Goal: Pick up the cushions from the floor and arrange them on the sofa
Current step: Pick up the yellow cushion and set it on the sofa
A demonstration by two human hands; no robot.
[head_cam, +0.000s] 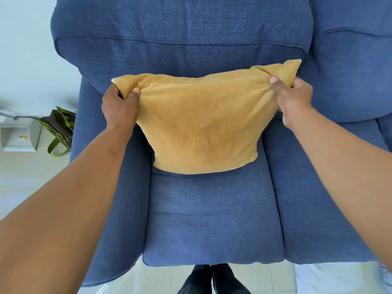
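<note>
Both hands are gripping one mustard-yellow cushion by its top corners, over the seat of the blue sofa. Left hand is pinching the top-left corner: thumb is pressing on the front face, the other fingers are curling round behind the fabric, so the hand is closed tight on the cushion. Right hand is doing the same at the top-right corner, thumb on the front, fingers wrapping over the edge, fabric bunching under the pinch; that corner is sticking up past the knuckles. Cushion is standing roughly upright, front face toward the camera, upper part wider than the lower edge because of the pull at both corners. Its bottom edge is sitting at the rear of the seat cushion; can't tell whether it is resting its weight there or hanging just above. Top edge is lying in front of the backrest, contact not clear. Both forearms are reaching in from the lower corners of the view, bare. A second blue back cushion is showing at the right. Dark shoes are standing on the pale tiled floor just in front of the seat. Off the sofa's left arm, a green-and-brown bag is lying on the floor next to a white box.
</note>
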